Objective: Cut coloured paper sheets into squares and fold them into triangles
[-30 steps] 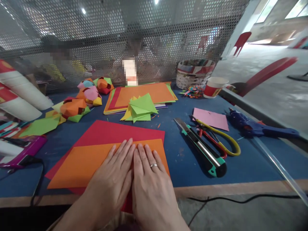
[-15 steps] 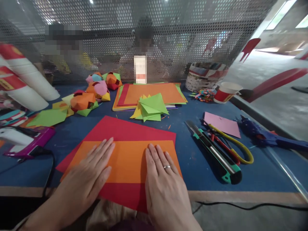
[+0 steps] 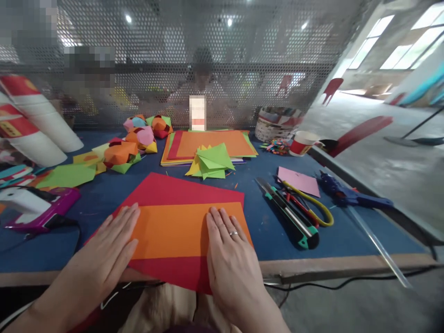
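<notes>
The flat orange rectangular paper sheet lies beneath the fingers of both hands, atop a flat red paper sheet on the blue tabletop. The left hand, fingers straight and ungripping, covers its left end; the right hand, likewise outstretched, rests near its right edge.

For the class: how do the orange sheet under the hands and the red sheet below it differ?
The orange sheet lies on top; the red sheet is partly covered. The orange sheet sits nearly square to the table edge, while the red sheet is askew, jutting past it. Both are plain-coloured.
</notes>
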Action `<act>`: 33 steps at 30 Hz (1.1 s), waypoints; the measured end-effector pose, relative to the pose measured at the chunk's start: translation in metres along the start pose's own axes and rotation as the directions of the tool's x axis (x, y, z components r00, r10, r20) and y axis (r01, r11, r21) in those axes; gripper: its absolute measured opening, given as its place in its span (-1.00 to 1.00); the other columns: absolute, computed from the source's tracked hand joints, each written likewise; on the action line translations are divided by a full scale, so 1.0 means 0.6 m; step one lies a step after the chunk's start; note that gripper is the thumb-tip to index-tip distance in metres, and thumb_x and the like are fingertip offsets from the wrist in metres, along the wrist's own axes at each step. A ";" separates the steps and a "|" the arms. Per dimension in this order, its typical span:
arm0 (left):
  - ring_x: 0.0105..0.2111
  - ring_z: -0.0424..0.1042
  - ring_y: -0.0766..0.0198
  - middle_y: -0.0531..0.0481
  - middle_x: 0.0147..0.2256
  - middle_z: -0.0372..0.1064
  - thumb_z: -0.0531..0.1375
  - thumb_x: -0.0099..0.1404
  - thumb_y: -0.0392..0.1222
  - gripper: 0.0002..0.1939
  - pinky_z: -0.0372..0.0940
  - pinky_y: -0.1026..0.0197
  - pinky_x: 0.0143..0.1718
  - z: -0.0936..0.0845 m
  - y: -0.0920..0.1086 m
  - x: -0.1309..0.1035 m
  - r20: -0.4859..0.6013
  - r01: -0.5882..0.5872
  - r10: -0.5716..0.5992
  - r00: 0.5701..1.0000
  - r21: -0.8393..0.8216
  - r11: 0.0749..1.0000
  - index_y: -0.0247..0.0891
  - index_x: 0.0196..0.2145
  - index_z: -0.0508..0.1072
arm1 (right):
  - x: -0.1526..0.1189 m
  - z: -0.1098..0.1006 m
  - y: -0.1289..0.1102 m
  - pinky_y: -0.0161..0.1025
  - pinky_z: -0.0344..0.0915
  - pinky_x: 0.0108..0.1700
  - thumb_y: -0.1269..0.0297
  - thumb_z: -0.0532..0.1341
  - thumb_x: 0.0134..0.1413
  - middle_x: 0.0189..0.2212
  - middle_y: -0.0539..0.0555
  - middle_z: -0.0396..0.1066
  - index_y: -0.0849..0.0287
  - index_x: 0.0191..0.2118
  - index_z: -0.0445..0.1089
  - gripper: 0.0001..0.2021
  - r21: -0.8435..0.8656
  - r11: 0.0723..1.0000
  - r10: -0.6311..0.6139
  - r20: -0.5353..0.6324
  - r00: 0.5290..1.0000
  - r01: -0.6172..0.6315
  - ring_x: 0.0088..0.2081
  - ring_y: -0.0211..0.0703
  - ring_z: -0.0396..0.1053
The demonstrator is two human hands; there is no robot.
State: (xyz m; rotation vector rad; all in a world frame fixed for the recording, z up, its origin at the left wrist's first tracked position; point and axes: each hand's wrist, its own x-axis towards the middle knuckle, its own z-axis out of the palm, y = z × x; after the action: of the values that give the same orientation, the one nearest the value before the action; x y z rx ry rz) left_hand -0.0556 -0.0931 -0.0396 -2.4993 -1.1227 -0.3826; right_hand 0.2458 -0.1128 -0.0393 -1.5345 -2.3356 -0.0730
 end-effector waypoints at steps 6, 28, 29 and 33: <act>0.37 0.19 -0.02 -0.27 0.40 0.11 -0.09 0.54 -0.11 -0.31 0.22 -0.06 0.30 0.006 0.084 0.061 -0.061 0.005 -0.006 0.998 -0.014 1.000 -0.37 0.49 -0.22 | 0.005 -0.007 -0.008 0.14 0.13 0.40 0.47 0.03 0.22 0.39 0.40 0.06 0.55 0.38 0.18 -0.38 0.029 0.998 0.053 0.070 0.996 -0.056 0.42 0.23 0.02; 0.39 0.10 -0.20 -0.39 0.43 0.00 -0.16 0.45 0.20 -0.14 -0.14 -0.15 0.43 0.069 0.085 0.043 -0.202 -0.121 0.090 0.975 -0.146 0.982 -0.45 0.48 -0.20 | 0.015 -0.030 -0.077 0.04 -0.13 0.47 -0.34 0.02 0.30 0.49 0.26 -0.29 0.27 0.52 -0.17 -0.05 0.275 0.961 -0.060 0.158 0.986 0.014 0.49 0.11 -0.32; 0.44 -0.01 -0.18 -0.40 0.45 -0.10 -0.16 0.44 0.29 -0.07 -0.18 -0.13 0.45 0.066 0.082 0.041 -0.194 -0.128 0.098 0.976 -0.150 0.980 -0.50 0.48 -0.20 | 0.009 -0.031 -0.067 0.03 -0.13 0.47 -0.34 0.03 0.31 0.49 0.27 -0.27 0.28 0.52 -0.14 -0.06 0.241 0.970 -0.064 0.146 0.987 0.027 0.49 0.09 -0.32; 0.45 -0.05 -0.16 -0.36 0.46 -0.11 0.00 0.30 0.51 0.15 -0.24 -0.10 0.47 0.070 0.071 0.027 -0.102 -0.071 0.057 0.993 -0.145 0.987 -0.47 0.47 -0.15 | -0.016 -0.036 -0.025 0.00 -0.13 0.48 -0.32 0.08 0.30 0.48 0.30 -0.21 0.33 0.50 -0.06 -0.06 0.137 0.989 -0.068 0.098 0.993 0.055 0.50 0.04 -0.34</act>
State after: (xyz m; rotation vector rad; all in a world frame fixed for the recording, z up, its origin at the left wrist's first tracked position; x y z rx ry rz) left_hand -0.0088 -0.0903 -0.0801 -2.6056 -1.0074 -0.5826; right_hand 0.2414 -0.1322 -0.0199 -1.4332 -2.4133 0.1481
